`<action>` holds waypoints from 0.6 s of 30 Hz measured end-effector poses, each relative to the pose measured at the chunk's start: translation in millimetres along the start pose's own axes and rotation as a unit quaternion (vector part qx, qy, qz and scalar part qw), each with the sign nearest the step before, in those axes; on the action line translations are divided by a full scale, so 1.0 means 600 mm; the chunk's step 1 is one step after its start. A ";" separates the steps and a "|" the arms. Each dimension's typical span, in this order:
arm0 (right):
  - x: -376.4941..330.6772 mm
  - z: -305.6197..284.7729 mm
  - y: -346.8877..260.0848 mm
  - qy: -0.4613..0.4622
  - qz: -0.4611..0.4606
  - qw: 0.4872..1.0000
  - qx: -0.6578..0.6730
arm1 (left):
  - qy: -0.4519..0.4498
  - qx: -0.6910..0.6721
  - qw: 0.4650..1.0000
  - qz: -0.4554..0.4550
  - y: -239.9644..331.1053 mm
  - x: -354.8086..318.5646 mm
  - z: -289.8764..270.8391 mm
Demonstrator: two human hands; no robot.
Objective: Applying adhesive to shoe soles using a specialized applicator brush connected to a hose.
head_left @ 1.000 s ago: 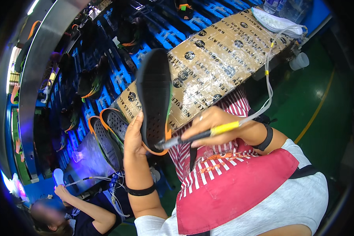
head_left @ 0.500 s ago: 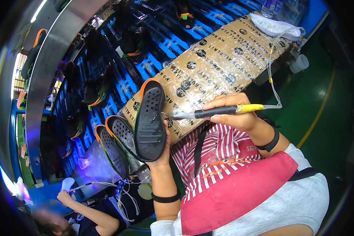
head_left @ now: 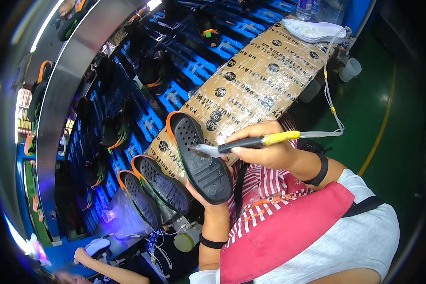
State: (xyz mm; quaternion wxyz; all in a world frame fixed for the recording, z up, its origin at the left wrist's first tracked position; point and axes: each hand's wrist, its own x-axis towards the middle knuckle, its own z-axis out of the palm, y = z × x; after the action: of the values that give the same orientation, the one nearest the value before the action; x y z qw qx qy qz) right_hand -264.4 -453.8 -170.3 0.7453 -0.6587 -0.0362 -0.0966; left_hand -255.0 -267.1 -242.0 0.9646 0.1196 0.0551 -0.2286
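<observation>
My left hand [head_left: 197, 195] supports a black shoe sole [head_left: 204, 156] from below. Its perforated inner face is turned up, and an orange and green rim runs along the edge. In my right hand [head_left: 277, 154] is a brush [head_left: 241, 145] with a black and yellow handle, fed by a clear tube [head_left: 319, 134]. The bristles rest on the sole around its middle, just below the holes. Two similar soles stand just left of it, a nearer one [head_left: 161, 182] and a farther one [head_left: 138, 199].
A cardboard sheet [head_left: 251, 80] covers the bench top. Beyond it runs a blue slatted conveyor [head_left: 180, 94] carrying dark shoe parts. White insole-shaped pieces [head_left: 312, 31] lie at the far right, above a plastic cup [head_left: 350, 69]. Another person's hand [head_left: 82, 255] holds a pale piece at lower left.
The held sole has moved right and nearer, and it tilts more. The brush has shifted from the sole's right edge onto its face. My head view has moved slightly.
</observation>
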 end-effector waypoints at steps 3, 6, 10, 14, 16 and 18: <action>0.014 0.024 -0.009 0.033 -0.041 0.998 -0.036 | 0.036 -0.020 0.999 0.036 -0.017 0.000 -0.001; 0.037 0.039 0.006 0.108 -0.201 0.963 -0.144 | 0.032 -0.038 0.998 0.029 -0.029 0.001 0.009; 0.054 0.056 0.018 0.157 -0.271 0.904 -0.291 | -0.049 0.098 0.994 0.004 -0.046 -0.020 -0.032; 0.048 0.082 0.047 0.140 -0.261 0.890 -0.346 | 0.039 0.200 0.979 -0.016 -0.049 -0.027 -0.016; 0.046 0.085 0.052 0.094 -0.280 0.896 -0.331 | 0.032 0.185 0.982 -0.025 -0.050 -0.030 -0.023; 0.047 0.079 0.047 0.049 -0.284 0.909 -0.301 | 0.027 0.177 0.983 -0.030 -0.049 -0.029 -0.028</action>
State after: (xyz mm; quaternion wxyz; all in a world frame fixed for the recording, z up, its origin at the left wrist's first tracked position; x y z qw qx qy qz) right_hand -228.1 -406.8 -186.5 0.4536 -0.8081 -0.1544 -0.3426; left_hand -284.7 -280.7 -261.3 0.9190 0.2928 0.0431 -0.2603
